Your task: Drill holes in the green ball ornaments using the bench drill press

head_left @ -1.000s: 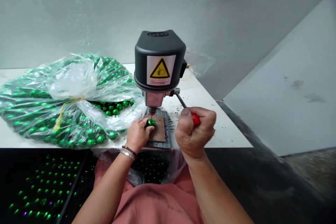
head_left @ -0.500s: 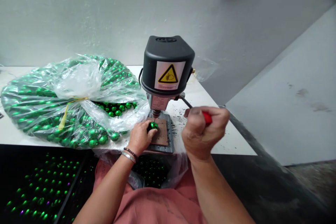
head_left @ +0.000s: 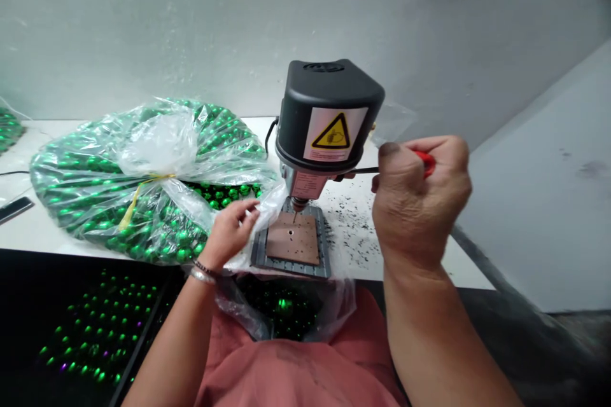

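White flat tabletop (head_left: 353, 211) lies beneath and beyond both sets of fingers, dark shavings strewn short of the right ones. Large clear plastic bag of shiny green balls (head_left: 86, 203), yellow tie at its gathered neck: left of and behind the left fingers, its opening just beside their tips. Black-housed drill press with a yellow warning triangle (head_left: 329, 86): between the two hands, head above the level of the left fingers. Open clear plastic bag (head_left: 344, 305) at the lap, below the left fingers and to their right; dark green balls inside. Right hand (head_left: 420, 197): fingers clenched round the red rounded knob (head_left: 426, 164) of the thin metal lever (head_left: 365, 171). Left hand (head_left: 229, 235): fingers loosely bent, thumb apart from index, released; contact with the plastic cannot be told. Square brown board (head_left: 303, 241): right of the left fingertips, on the grey metal base (head_left: 324, 254). Single bright green ball (head_left: 285, 305): below and right of the left fingers, within the lap bag's mouth; whether resting, cannot tell. Slim drill bit (head_left: 294, 217): right of the left fingertips, over the board.
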Action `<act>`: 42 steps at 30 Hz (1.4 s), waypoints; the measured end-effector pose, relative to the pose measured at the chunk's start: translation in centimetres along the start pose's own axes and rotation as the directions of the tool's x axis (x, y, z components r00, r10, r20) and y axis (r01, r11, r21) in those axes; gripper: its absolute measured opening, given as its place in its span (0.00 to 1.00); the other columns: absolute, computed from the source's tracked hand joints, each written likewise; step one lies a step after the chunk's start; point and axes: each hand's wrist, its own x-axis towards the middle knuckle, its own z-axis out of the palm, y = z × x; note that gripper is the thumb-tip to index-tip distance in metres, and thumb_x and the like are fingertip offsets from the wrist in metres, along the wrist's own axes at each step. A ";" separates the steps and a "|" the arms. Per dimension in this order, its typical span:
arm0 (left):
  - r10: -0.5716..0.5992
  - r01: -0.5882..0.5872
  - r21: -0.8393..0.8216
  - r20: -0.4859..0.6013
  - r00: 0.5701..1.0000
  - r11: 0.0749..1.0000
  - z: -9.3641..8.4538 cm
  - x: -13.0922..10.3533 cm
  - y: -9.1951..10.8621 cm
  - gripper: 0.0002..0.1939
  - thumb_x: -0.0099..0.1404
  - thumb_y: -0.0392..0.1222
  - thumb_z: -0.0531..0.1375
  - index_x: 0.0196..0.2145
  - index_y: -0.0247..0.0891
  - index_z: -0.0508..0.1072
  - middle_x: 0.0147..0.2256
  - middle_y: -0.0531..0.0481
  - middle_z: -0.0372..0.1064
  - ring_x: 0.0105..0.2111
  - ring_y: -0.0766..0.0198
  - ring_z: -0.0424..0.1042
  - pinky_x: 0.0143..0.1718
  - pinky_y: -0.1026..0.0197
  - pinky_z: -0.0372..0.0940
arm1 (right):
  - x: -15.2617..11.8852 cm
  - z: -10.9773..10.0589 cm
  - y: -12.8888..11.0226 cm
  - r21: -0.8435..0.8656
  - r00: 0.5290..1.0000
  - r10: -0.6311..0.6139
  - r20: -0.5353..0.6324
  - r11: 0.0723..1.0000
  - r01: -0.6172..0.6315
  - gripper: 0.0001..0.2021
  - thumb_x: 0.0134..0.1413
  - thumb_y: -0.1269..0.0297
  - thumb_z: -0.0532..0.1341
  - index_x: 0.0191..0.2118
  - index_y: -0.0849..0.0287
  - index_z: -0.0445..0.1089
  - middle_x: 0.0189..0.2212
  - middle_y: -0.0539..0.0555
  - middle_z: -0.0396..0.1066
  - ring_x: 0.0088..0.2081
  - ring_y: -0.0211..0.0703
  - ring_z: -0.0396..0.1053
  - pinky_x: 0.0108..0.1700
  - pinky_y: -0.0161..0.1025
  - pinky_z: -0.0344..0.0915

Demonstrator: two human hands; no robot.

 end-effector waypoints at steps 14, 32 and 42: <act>-0.278 0.248 0.375 0.027 0.960 0.893 3.8 7.8 -6.2 0.27 0.54 0.31 0.52 0.53 0.31 0.64 0.54 0.29 0.58 0.48 0.47 0.66 0.47 0.52 0.60 | -0.3 -0.5 -0.5 -0.027 0.996 -0.088 -0.012 0.996 0.087 0.09 0.50 0.58 0.56 0.27 0.57 0.59 0.20 0.45 0.59 0.21 0.29 0.57 0.25 0.31 0.58; -0.260 0.475 -0.856 0.515 0.817 -0.203 -1.3 -1.3 2.9 0.09 0.64 0.39 0.52 0.41 0.35 0.67 0.31 0.47 0.64 0.20 0.74 0.61 0.18 0.71 0.59 | -0.5 -0.2 -0.5 0.084 0.995 -0.085 -0.054 0.992 0.090 0.08 0.48 0.60 0.57 0.26 0.58 0.58 0.21 0.44 0.57 0.22 0.26 0.56 0.24 0.28 0.57; -0.425 0.578 -0.786 0.457 0.781 0.217 2.2 -2.3 3.0 0.27 0.55 0.34 0.60 0.53 0.34 0.63 0.30 0.48 0.69 0.28 0.65 0.71 0.22 0.69 0.60 | -0.8 -0.5 0.0 0.121 0.995 -0.097 -0.003 0.988 0.097 0.08 0.49 0.60 0.57 0.27 0.58 0.57 0.21 0.43 0.56 0.20 0.25 0.53 0.23 0.28 0.56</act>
